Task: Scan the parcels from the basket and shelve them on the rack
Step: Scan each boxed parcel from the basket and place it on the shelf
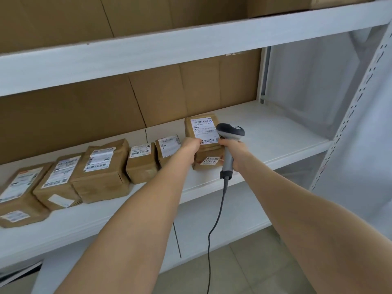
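As the left hand [192, 146] grips one parcel [203, 129], five parcels [101, 172] stand alongside.

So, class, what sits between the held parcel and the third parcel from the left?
Two smaller parcels, side by side on the shelf, shown in the head view.

At the centre of the frame the left hand [192, 146] grips a brown parcel [204, 139] standing on the white rack shelf [275, 132], while the right hand [234, 154] holds a grey corded scanner [230, 132] touching the parcel's right side. Five more labelled parcels [101, 170] line the shelf toward the lower left.
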